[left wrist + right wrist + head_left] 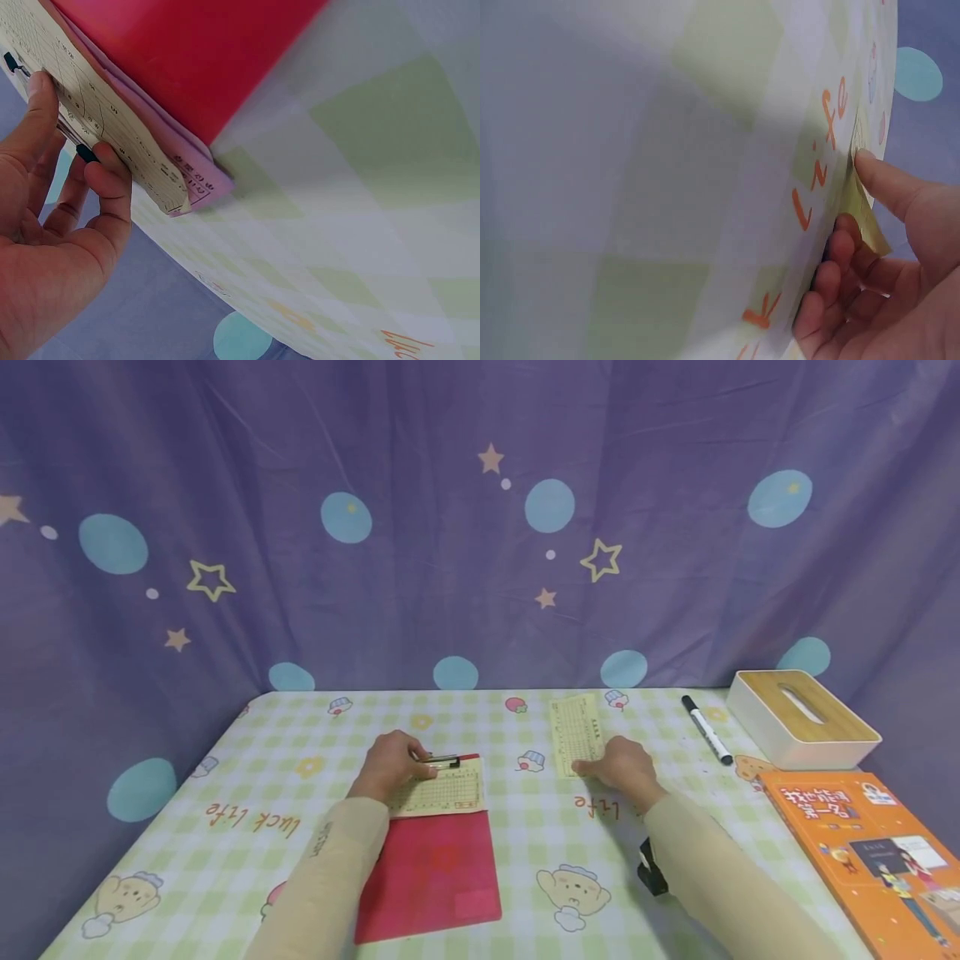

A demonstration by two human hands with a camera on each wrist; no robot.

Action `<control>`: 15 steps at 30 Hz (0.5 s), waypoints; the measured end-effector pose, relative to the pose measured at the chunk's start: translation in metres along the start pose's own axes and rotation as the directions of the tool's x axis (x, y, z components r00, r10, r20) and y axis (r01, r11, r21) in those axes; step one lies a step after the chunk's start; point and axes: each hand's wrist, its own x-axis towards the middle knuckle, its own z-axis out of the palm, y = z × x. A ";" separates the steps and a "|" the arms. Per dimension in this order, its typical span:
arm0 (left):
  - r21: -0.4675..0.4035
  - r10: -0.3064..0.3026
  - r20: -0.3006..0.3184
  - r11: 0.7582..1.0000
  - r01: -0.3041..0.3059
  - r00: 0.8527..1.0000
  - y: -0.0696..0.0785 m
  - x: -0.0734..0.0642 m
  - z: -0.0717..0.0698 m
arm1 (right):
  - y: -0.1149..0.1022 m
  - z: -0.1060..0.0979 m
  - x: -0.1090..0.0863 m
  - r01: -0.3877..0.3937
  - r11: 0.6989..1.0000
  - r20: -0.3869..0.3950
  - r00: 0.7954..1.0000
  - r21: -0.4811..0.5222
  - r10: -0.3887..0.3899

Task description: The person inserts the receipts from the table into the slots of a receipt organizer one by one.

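Note:
A red clipboard [431, 877] lies on the table in front of my left arm. Its metal clip [73, 133], with dark ends, crosses the top over a yellow printed form [442, 792]. My left hand [392, 766] grips this clip, thumb on top and fingers curled at its far side. Pink sheets [202, 171] show under the form in the left wrist view. Farther right, my right hand [621, 768] pinches the near edge of a loose yellow printed sheet [576, 735]; its thumb lies on the paper, and one corner lifts beside the curled fingers [842, 247].
A black-and-white marker [707, 731] lies to the right of the loose sheet. Behind it stands a white tissue box [780, 727] with a wooden lid. An orange book [847, 835] occupies the right edge. A purple curtain [420, 610] hangs along the table's back.

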 end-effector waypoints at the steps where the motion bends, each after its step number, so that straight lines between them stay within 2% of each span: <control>1: 0.001 0.004 0.001 1.000 -0.004 1.000 0.000 0.000 0.000 | 0.002 0.000 0.000 0.009 1.000 0.002 1.000 0.016 -0.009; 7: 0.012 0.007 0.001 1.000 -0.007 1.000 0.001 -0.001 0.000 | 0.012 0.000 0.000 0.109 0.985 -0.023 0.994 0.134 -0.107; 11: 0.000 0.002 0.003 1.000 -0.002 1.000 -0.002 0.001 0.000 | 0.014 -0.005 -0.002 0.185 0.957 -0.037 0.983 0.223 -0.181; 15: -0.007 0.015 -0.003 1.000 -0.015 1.000 -0.006 0.006 0.001 | 0.014 -0.012 -0.004 0.275 0.925 -0.046 0.961 0.262 -0.273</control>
